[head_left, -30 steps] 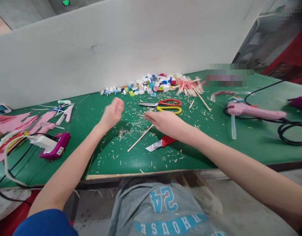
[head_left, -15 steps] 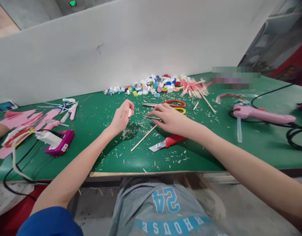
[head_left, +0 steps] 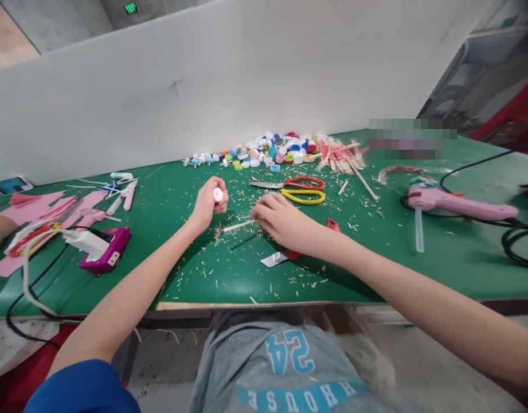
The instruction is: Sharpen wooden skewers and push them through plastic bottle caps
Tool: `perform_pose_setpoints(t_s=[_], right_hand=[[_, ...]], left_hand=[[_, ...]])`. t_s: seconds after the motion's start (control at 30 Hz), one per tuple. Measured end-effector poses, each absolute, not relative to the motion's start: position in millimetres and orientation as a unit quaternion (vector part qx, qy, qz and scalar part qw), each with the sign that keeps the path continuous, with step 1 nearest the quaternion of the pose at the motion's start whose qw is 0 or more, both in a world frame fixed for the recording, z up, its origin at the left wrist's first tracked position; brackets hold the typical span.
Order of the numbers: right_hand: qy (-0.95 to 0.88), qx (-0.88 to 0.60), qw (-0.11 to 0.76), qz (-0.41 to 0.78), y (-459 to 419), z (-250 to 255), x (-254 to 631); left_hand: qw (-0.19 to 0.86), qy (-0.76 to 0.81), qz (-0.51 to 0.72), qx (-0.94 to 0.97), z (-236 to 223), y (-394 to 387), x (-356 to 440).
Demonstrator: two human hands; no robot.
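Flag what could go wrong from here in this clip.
The bare blade of the utility knife lies just below the right hand and could nick it. The wooden stick in that hand points at the left hand and its small round pink-and-white piece, so a slip might jab them.

The left hand (head_left: 210, 203) curls upward, the right hand (head_left: 285, 222) lies palm-down.

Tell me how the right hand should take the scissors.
Take the scissors by the red and yellow loops, coming from the right: they lie flat on the mat, blades pointing left, so the loops face that side, away from the blades.
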State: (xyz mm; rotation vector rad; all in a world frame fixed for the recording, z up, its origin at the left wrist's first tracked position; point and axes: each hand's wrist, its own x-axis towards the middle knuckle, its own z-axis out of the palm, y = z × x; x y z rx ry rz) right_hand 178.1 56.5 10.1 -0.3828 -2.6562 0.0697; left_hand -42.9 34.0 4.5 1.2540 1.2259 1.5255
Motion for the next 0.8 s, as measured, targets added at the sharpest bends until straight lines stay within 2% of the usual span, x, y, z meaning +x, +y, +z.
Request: perform_pose_setpoints(t_s=[0.07,0.27,0.37,0.43,0.8], right_hand=[[-0.938,-0.184,0.289,0.059,54.7,18.2,179.6],[-0.801,-0.295,0.412,0.32,52.8,42.2,186.4],[-0.712,-0.289,0.431,0.473,57.7,47.3,186.8],[-0.674,-0.275,0.429,0.535,60.0,48.8,186.2],[-0.717,-0.236,0.412,0.51,58.2,43.6,180.7]], left_hand=[[0.394,0.486,0.604,0.493,4.9,33.6,-42.6],[0.411,0.485,0.6,0.485,8.3,29.8,-40.8],[0.43,0.482,0.597,0.477,9.0,29.0,-39.7],[0.443,0.477,0.591,0.476,8.8,28.9,-39.3],[0.507,0.441,0.569,0.474,4.0,29.8,-39.3]])
